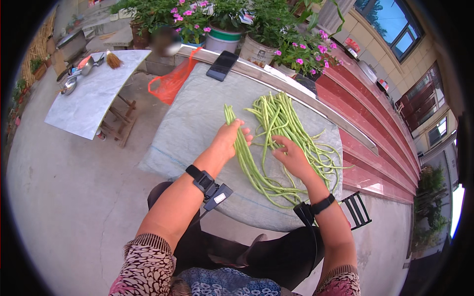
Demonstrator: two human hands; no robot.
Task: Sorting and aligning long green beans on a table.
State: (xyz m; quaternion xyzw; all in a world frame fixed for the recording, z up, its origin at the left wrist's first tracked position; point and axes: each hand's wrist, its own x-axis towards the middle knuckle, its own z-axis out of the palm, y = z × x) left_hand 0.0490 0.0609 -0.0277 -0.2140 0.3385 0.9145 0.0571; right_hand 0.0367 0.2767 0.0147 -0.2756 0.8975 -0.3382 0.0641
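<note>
- My left hand (230, 138) curls its grip around a small bundle of long green beans (247, 160), fingers wrapped over the top of the strands near their upper end.
- My right hand (292, 157) lies flat and loose on the bigger heap of beans (289, 126), fingers spread, clasping nothing (just pressing lightly on the stalks).
- Both bean piles rest on the desk (197, 123), which is draped in a pale grey woven sheet; the held bundle runs down the middle, the heap sprawls to its right.
- A dark phone (222, 65) sits at the desk's far edge, well apart from my hands.
- An orange plastic bag (170, 84) hangs off the far left corner.
- I see a concrete yard floor (74, 197), a second marble-topped table (91, 93) with utensils to the left, and potted pink flowers (301, 54) beyond.
</note>
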